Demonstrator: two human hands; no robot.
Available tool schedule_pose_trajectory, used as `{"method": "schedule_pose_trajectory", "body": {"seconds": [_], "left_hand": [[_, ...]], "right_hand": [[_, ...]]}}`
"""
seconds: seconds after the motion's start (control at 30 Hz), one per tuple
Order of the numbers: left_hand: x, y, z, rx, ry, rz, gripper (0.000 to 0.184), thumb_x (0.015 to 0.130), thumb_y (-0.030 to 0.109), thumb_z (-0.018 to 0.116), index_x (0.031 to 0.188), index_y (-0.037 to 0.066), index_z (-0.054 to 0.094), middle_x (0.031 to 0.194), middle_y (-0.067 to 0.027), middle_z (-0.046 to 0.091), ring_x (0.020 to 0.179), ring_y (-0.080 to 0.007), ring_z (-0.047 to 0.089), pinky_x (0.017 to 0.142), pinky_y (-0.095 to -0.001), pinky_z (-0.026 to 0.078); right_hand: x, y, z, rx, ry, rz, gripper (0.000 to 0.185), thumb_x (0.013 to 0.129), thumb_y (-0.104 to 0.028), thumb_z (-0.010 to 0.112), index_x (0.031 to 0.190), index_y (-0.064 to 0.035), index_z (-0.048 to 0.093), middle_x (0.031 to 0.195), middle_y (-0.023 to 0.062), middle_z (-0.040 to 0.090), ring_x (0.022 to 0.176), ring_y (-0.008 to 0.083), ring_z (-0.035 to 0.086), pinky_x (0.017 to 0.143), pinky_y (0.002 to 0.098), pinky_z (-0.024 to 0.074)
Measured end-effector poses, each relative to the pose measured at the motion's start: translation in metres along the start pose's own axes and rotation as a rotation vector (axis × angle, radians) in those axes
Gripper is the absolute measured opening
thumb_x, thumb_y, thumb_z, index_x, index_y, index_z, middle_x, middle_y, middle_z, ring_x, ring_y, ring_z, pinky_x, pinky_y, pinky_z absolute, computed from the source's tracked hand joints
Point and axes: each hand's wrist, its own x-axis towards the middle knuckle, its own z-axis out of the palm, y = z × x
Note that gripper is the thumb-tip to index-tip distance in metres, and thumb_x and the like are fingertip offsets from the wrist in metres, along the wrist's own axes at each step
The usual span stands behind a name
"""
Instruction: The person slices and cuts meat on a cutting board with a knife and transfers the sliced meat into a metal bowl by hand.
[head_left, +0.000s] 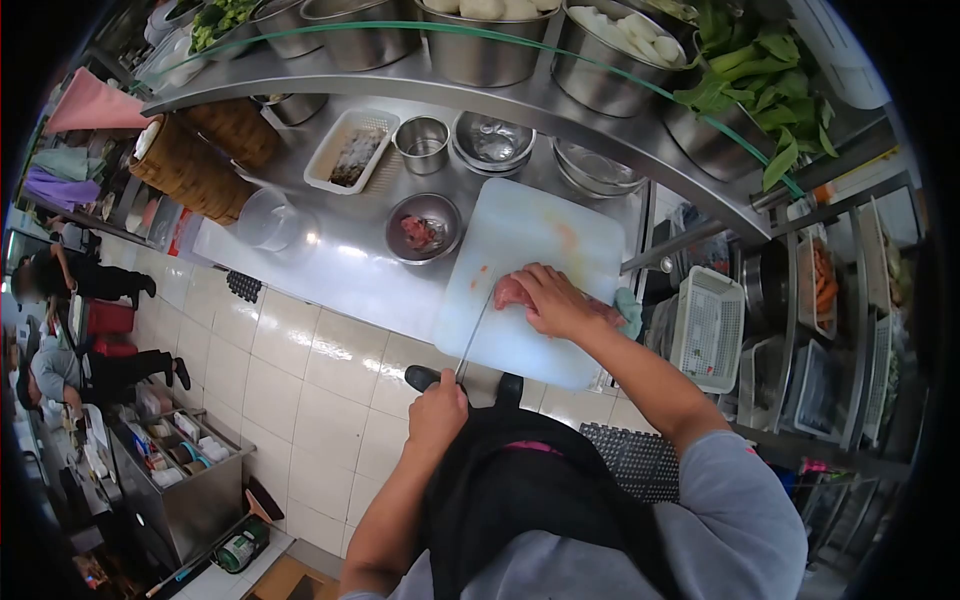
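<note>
In the head view, my left hand (438, 408) is closed around the handle of a knife (476, 333), whose long thin blade points up to the near end of a piece of raw meat (512, 292). My right hand (552, 302) lies over that meat, its fingers curled down onto it; part of the meat shows beyond the hand. Beneath is a white cutting board (510, 225) with small reddish scraps and a stain on its surface. Left of the board stands a steel bowl (393, 243) holding pieces of cut meat. A green cloth (628, 312) sits at the board's right edge.
A white basket (318, 165), a steel pot (421, 150) and stacked steel bowls (492, 150) stand behind. Overhead, a steel shelf (440, 75) carries pots of vegetables. A plastic crate (708, 330) is at right. Two people are far left.
</note>
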Motion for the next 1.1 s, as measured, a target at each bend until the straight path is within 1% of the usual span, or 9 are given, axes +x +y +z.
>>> {"method": "schedule_pose_trajectory", "body": {"seconds": [0.17, 0.5, 0.6, 0.7, 0.77, 0.83, 0.9, 1.0, 1.1], "left_hand": [[0.006, 0.003, -0.004, 0.019, -0.029, 0.002, 0.019, 0.097, 0.02, 0.06, 0.106, 0.005, 0.052, 0.079, -0.0237, 0.07, 0.073, -0.0485, 0.071, 0.066, -0.0607, 0.058], [0.016, 0.005, 0.005, 0.056, -0.051, 0.001, 0.02, 0.1, 0.021, 0.057, 0.106, 0.003, 0.051, 0.075, -0.0283, 0.071, 0.073, -0.049, 0.072, 0.067, -0.0595, 0.06], [0.018, 0.006, 0.002, 0.044, -0.064, 0.004, 0.022, 0.101, 0.022, 0.057, 0.108, 0.002, 0.051, 0.076, -0.0291, 0.07, 0.075, -0.0501, 0.072, 0.07, -0.0602, 0.059], [0.02, 0.008, 0.0, -0.006, -0.1, -0.001, 0.024, 0.101, 0.023, 0.058, 0.109, 0.002, 0.05, 0.078, -0.031, 0.07, 0.077, -0.0518, 0.071, 0.073, -0.0612, 0.059], [0.02, 0.009, -0.002, 0.003, -0.119, -0.004, 0.025, 0.101, 0.024, 0.058, 0.11, 0.001, 0.05, 0.079, -0.0317, 0.07, 0.077, -0.0528, 0.071, 0.074, -0.0618, 0.059], [0.021, 0.01, -0.002, 0.007, -0.128, -0.007, 0.027, 0.101, 0.024, 0.058, 0.112, 0.001, 0.05, 0.08, -0.0325, 0.07, 0.078, -0.0537, 0.071, 0.075, -0.0623, 0.058], [0.02, 0.008, 0.0, -0.037, -0.143, -0.023, 0.027, 0.101, 0.024, 0.06, 0.111, 0.001, 0.051, 0.08, -0.034, 0.068, 0.08, -0.0539, 0.069, 0.073, -0.0631, 0.056], [0.02, 0.008, 0.006, -0.081, -0.119, -0.013, 0.027, 0.101, 0.024, 0.059, 0.11, 0.0, 0.05, 0.08, -0.0349, 0.068, 0.078, -0.0549, 0.069, 0.073, -0.0637, 0.056], [0.021, 0.011, 0.001, -0.076, -0.138, -0.024, 0.027, 0.101, 0.024, 0.059, 0.111, 0.0, 0.05, 0.079, -0.0354, 0.068, 0.077, -0.0556, 0.068, 0.072, -0.0639, 0.056]], "right_hand": [[0.008, 0.007, 0.0, 0.149, -0.174, 0.117, 0.061, 0.078, -0.012, 0.072, 0.137, -0.0075, 0.056, 0.127, 0.0152, 0.057, 0.116, 0.0393, 0.062, 0.097, 0.0493, 0.0532], [-0.008, -0.016, -0.004, -0.102, 0.049, 0.003, 0.06, 0.078, -0.012, 0.074, 0.136, -0.0115, 0.058, 0.125, 0.012, 0.058, 0.119, 0.035, 0.06, 0.095, 0.0478, 0.054], [-0.002, -0.007, 0.002, -0.178, -0.066, 0.104, 0.061, 0.076, -0.012, 0.076, 0.135, -0.0123, 0.059, 0.127, 0.0123, 0.059, 0.118, 0.0359, 0.062, 0.097, 0.05, 0.0527], [0.025, 0.021, -0.015, -0.101, -0.405, 0.204, 0.071, 0.072, -0.013, 0.078, 0.14, -0.0137, 0.057, 0.132, 0.0125, 0.059, 0.118, 0.0368, 0.063, 0.098, 0.0502, 0.052], [0.038, 0.051, -0.025, 0.227, -0.506, 0.115, 0.082, 0.07, -0.016, 0.08, 0.147, -0.0144, 0.053, 0.135, 0.0137, 0.06, 0.117, 0.0375, 0.064, 0.097, 0.0498, 0.052], [0.038, 0.044, -0.036, 0.128, -0.467, 0.17, 0.09, 0.07, -0.017, 0.081, 0.154, -0.0149, 0.047, 0.135, 0.0146, 0.061, 0.116, 0.0382, 0.064, 0.096, 0.05, 0.0523], [0.024, 0.032, -0.025, -0.269, 0.007, 0.009, 0.089, 0.07, -0.019, 0.08, 0.153, -0.0142, 0.046, 0.132, 0.015, 0.061, 0.116, 0.0393, 0.064, 0.096, 0.0509, 0.0523], [0.03, 0.038, -0.01, -0.228, -0.138, 0.256, 0.087, 0.071, -0.019, 0.079, 0.151, -0.0137, 0.046, 0.129, 0.0156, 0.06, 0.115, 0.0398, 0.064, 0.097, 0.0517, 0.052], [0.037, 0.05, -0.014, -0.154, -0.164, 0.212, 0.084, 0.072, -0.02, 0.079, 0.15, -0.0143, 0.047, 0.126, 0.0159, 0.06, 0.111, 0.0403, 0.065, 0.098, 0.0534, 0.0521]]}}
